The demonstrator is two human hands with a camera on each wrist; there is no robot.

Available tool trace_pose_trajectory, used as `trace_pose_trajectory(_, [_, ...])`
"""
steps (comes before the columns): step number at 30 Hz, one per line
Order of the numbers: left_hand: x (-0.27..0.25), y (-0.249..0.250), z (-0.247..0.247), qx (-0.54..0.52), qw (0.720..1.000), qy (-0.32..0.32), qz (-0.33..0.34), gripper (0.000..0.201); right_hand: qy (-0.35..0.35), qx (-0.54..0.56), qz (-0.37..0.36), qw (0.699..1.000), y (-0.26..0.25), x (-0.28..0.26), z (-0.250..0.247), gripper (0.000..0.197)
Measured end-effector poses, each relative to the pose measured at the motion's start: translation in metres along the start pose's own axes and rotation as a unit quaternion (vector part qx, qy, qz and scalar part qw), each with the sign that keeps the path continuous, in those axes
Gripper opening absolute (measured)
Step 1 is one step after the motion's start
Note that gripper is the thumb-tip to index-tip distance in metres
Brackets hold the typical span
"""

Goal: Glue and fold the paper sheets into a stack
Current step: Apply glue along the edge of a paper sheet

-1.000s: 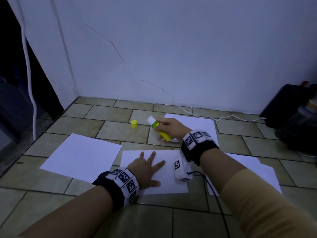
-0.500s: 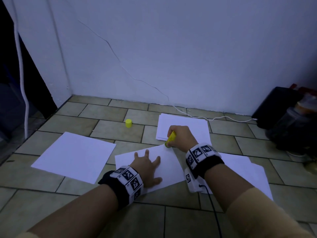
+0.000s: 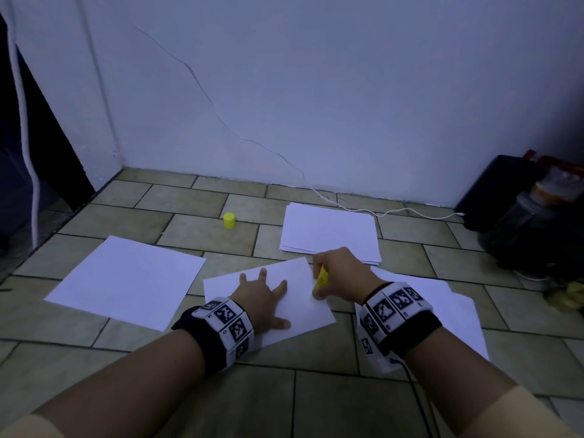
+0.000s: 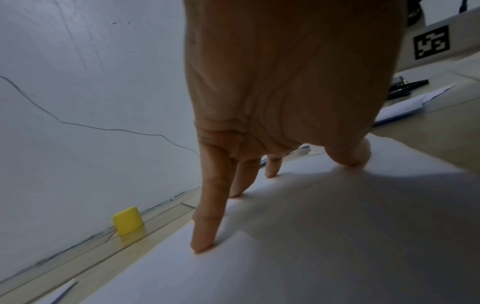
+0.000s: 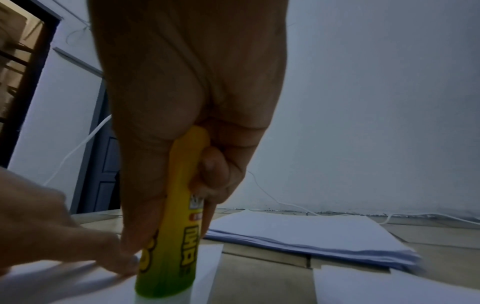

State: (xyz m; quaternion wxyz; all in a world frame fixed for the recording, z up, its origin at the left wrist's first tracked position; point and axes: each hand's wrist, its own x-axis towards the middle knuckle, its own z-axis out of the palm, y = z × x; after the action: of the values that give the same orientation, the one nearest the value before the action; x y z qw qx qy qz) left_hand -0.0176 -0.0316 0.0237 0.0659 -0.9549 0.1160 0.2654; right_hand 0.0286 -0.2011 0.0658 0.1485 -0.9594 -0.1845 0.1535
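Left hand [image 3: 260,297] splayed flat on the sheet [image 3: 294,314]; right hand [image 3: 343,275] fisted round the glue stick [image 3: 320,279] at three o'clock (tip down) — a hard stroke could crumple that edge.

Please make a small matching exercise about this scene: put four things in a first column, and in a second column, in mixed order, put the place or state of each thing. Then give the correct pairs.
Column 1
1. glue stick
2. yellow cap
3. left hand
4. paper stack

Column 2
A. lies near the wall, past the right hand
B. pressed flat, fingers spread, on a sheet
C. gripped by the right hand, tip down on the sheet
D. stands alone on a floor tile

Pairs: 1-C, 2-D, 3-B, 4-A
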Motion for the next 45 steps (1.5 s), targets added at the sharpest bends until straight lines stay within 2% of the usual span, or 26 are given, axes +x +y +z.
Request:
trace_pose_trajectory(6, [-0.001, -0.008, -0.009, 0.035, 0.999, 0.014, 0.014, 0.056, -0.057, -0.021, 0.006, 0.998, 0.003, -0.017, -0.005, 0.029])
trace_pose_trajectory(8, [-0.003, -0.014, -0.01, 0.062, 0.998, 0.019, 0.028, 0.058, -0.064, -0.016, 0.005, 0.998, 0.008, -0.016, -0.008, 0.038])
trace_pose_trajectory(10, [-0.006, -0.018, -0.008, 0.077, 0.996, 0.022, 0.031, 0.062, -0.034, 0.032, 0.019, 0.999, 0.014, -0.014, -0.014, 0.052])
trace_pose_trajectory(11, [-0.008, -0.019, -0.007, 0.08, 0.996, 0.023, 0.028, 0.063, -0.006, 0.073, 0.025, 0.997, 0.017, -0.012, -0.018, 0.053])
trace_pose_trajectory(15, [-0.014, -0.019, -0.006, 0.075, 0.996, 0.049, 0.006, 0.069, 0.101, 0.263, 0.023, 0.959, 0.024, -0.004, -0.028, 0.037])
trace_pose_trajectory(18, [-0.016, -0.018, -0.003, 0.086, 0.992, 0.087, 0.022, 0.077, 0.158, 0.343, 0.025, 0.926, 0.023, 0.008, -0.024, 0.034])
trace_pose_trajectory(20, [-0.014, -0.019, -0.001, 0.035, 0.994, 0.094, 0.041, 0.074, 0.171, 0.377, 0.036, 0.91, 0.019, 0.017, -0.02, 0.032])
trace_pose_trajectory(22, [-0.012, -0.021, 0.002, -0.006, 0.995, 0.089, 0.049, 0.062, 0.177, 0.388, 0.045, 0.903, 0.014, 0.026, -0.016, 0.034])
trace_pose_trajectory(24, [-0.01, -0.023, 0.002, -0.005, 0.995, 0.087, 0.041, 0.054, 0.181, 0.376, 0.048, 0.908, 0.01, 0.036, -0.01, 0.031])
trace_pose_trajectory(28, [-0.009, -0.027, -0.002, 0.008, 0.997, 0.081, 0.018, 0.058, 0.178, 0.292, 0.054, 0.938, 0.001, 0.053, 0.002, 0.031])
trace_pose_trajectory(31, [-0.008, -0.024, -0.003, 0.006, 0.995, 0.087, 0.038, 0.055, 0.16, 0.265, 0.029, 0.951, -0.009, 0.063, 0.011, 0.028])
trace_pose_trajectory(38, [-0.007, -0.017, -0.005, -0.04, 0.996, 0.078, 0.018, 0.054, 0.114, 0.206, -0.021, 0.972, -0.034, 0.082, 0.027, 0.025])
trace_pose_trajectory(42, [-0.006, -0.02, -0.005, -0.041, 0.996, 0.077, 0.016, 0.056, 0.083, 0.123, -0.033, 0.988, -0.03, 0.078, 0.021, 0.033])
trace_pose_trajectory(45, [-0.005, -0.023, -0.005, -0.034, 0.996, 0.08, 0.021, 0.057, 0.053, 0.07, -0.065, 0.994, -0.021, 0.06, 0.014, 0.031])
